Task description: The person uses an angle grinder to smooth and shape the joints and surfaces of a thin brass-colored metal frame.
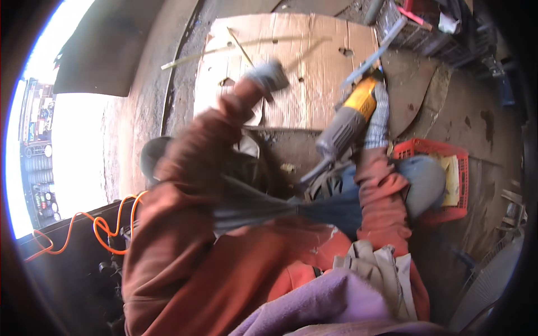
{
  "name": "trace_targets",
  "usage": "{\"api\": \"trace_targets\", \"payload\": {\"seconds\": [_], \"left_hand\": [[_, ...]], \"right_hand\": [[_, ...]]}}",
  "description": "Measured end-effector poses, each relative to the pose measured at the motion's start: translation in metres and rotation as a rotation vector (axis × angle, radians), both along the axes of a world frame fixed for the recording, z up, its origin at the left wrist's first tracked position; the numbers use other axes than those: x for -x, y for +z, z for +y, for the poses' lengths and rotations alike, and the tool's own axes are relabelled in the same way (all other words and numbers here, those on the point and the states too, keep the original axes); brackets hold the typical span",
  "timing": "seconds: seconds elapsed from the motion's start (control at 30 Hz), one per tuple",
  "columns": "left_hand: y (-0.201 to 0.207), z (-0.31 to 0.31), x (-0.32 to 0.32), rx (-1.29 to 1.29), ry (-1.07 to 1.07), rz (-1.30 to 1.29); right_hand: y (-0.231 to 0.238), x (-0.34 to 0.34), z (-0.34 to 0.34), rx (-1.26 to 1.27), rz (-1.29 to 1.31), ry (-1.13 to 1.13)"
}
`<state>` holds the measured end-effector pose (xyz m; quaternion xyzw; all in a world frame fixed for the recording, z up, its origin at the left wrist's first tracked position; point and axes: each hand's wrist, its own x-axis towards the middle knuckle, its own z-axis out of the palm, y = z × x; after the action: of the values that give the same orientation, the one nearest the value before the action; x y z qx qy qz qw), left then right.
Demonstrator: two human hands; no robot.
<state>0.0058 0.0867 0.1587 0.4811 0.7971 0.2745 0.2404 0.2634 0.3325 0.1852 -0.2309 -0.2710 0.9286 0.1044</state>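
Observation:
My left hand (270,77), in a pale knitted glove, is raised over a cardboard sheet (319,73) and smeared by motion. A thin yellowish strip (240,47) runs through its closed fingers. My right hand (379,115), gloved too, grips a yellow and grey angle grinder (344,123) by its side. The grinder's large disc (374,57) shows nearly edge-on, pointing away to the upper right, and its cable end is near my knees. Another long, thin strip (196,55) lies across the cardboard and sticks out past its left edge.
A red plastic crate (463,182) holding yellowish paper stands beside my right knee. Farther right, a dark crate (414,39) holds assorted items. An orange cable (101,224) coils at the left over a dark box-like surface. A fan (487,280) is at the lower right.

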Motion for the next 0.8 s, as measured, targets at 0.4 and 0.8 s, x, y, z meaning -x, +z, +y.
{"api": "trace_targets", "payload": {"seconds": [0.4, 0.8], "left_hand": [[0.305, -0.115, -0.089, -0.342, 0.297, 0.015], [0.301, -0.130, -0.060, -0.518, 0.456, 0.229]], "right_hand": [[0.009, -0.024, -0.053, 0.123, -0.092, 0.234], [-0.009, -0.015, -0.075, 0.207, -0.282, 0.408]]}}
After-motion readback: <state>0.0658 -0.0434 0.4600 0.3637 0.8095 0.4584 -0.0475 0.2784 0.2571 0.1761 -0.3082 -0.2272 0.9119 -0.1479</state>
